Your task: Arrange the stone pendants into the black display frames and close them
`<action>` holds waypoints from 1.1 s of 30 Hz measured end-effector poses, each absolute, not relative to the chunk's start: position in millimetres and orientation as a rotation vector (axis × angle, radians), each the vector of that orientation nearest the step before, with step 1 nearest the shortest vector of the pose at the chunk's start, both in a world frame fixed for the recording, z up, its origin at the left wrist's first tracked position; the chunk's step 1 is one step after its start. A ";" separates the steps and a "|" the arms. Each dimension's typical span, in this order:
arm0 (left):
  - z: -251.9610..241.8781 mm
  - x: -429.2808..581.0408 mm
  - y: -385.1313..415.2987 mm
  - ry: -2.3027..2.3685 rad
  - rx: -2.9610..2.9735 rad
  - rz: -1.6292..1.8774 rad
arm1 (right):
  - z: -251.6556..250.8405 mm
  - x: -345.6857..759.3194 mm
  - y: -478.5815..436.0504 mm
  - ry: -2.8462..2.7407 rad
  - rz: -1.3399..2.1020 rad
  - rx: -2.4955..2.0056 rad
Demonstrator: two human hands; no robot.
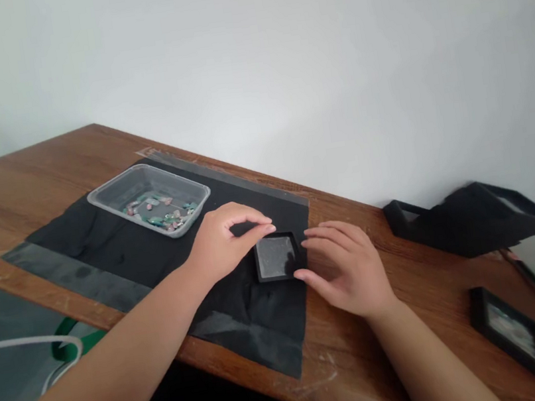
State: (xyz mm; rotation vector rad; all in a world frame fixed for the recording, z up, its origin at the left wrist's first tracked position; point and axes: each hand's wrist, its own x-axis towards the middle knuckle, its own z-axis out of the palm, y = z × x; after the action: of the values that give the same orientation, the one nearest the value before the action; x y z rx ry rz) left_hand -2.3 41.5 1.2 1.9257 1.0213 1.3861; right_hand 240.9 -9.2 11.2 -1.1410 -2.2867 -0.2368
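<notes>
A small square black case (277,257) with a clear window lies on a black cloth (119,249) on the wooden table (18,184). My left hand (223,240) pinches its far left corner between thumb and fingers. From the right, my right hand (348,269) holds the case's right edge with thumb and fingertips. A clear plastic tray (149,200) with several small green and pink stones sits on the cloth to the far left.
A stack of black cases (471,217) stands at the right by the white wall. Another black windowed case (516,336) lies near the table's right front edge. A white cable (27,343) and a green piece lie at the left.
</notes>
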 end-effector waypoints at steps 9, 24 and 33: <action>0.9 1.4 33.4 0.918 2.067 1.001 | -12.7 245.6 6.1 -2.476 0.434 -1.330; -4.0 4.0 34.2 1.025 2.217 0.947 | -7.4 229.1 -10.4 -2.299 0.055 -1.471; -3.4 -2.9 42.6 1.491 2.054 1.191 | 3.2 234.3 -12.3 -2.207 0.246 -1.575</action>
State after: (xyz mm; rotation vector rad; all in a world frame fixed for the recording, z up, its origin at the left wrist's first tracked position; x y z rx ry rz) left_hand -2.9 42.6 -3.4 2.0536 1.4910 1.1910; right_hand 234.3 -12.3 3.2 -1.5748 -2.2067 0.2462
